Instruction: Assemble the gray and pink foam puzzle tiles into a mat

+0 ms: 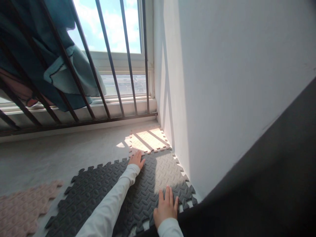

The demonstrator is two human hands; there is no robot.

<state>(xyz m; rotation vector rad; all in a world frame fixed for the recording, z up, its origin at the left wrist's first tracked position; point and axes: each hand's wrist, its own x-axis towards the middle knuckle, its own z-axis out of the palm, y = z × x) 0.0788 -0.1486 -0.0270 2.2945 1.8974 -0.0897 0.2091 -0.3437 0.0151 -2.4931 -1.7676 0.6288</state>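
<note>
Dark grey foam mats [148,184] with toothed edges lie on the floor. Against their far edge, in the corner by the wall, is a smaller light pink mat [148,138] in sunlight. My left hand [136,160] rests flat at the seam between the dark mat and this pink one, fingers spread. Nearer and to the right, my right hand [167,205] lies palm down on the dark mat, its fingers apart. Neither hand holds anything.
Another pink mat [29,204] lies on the floor at the lower left. A white wall [222,82] rises on the right. Dark metal railings [111,65] stand before a window, with blue-green cloth [79,70] hanging behind them. The concrete floor [74,148] shows between mats and railings.
</note>
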